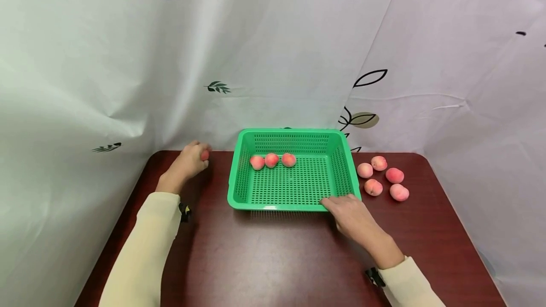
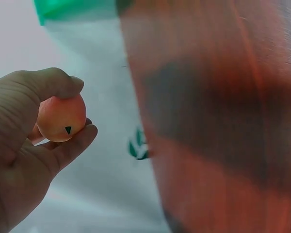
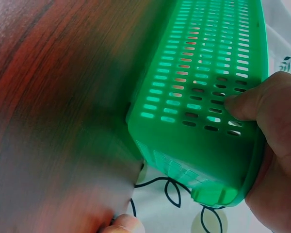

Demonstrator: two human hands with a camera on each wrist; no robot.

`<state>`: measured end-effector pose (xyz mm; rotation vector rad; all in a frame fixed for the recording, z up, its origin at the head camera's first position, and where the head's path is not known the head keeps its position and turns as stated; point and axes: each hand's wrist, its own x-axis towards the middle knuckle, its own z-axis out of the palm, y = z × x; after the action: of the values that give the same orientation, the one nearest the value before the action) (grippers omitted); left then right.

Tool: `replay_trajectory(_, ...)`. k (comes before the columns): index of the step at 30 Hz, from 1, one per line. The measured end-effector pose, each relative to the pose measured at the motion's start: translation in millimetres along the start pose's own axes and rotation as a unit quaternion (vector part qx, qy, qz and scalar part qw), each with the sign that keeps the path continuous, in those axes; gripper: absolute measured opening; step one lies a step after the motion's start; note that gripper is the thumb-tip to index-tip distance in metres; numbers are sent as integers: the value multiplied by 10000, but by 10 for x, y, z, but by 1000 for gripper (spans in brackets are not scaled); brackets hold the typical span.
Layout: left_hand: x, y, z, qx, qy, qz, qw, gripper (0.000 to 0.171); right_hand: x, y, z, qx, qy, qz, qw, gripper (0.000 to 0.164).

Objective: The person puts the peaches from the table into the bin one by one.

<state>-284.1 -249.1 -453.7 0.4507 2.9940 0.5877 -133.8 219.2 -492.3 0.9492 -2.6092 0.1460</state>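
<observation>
At the table's far left, my left hand [image 1: 187, 162] holds a peach [image 2: 63, 119]; in the left wrist view the thumb lies over its top and fingers support it from below. A green plastic basket [image 1: 294, 207] with slotted walls stands near the table's back edge. Three peaches [image 1: 271, 159] sit inside it, towards its back left. My right hand [image 1: 351, 217] grips the basket's rim at the near right corner. The right wrist view has the thumb [image 3: 245, 104] against the outer wall, while the other fingers are mostly hidden over the rim.
Several loose peaches [image 1: 394, 175] lie on the dark red wooden table [image 1: 264, 259] just right of the basket. A pale printed cloth [image 1: 277, 51] hangs behind the table and along both its sides.
</observation>
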Motion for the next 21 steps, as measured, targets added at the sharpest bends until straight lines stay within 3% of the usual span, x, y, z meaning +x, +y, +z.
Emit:
replay_trajectory(12, 10, 442, -252, 201, 554, 678, 9960, 38, 5, -1, -15, 20, -31, -17, 10000, 28)
replay_trajectory(21, 14, 733, -327, 272, 647, 956, 9929, 40, 6, -5, -16, 18, -32, -11, 10000, 28)
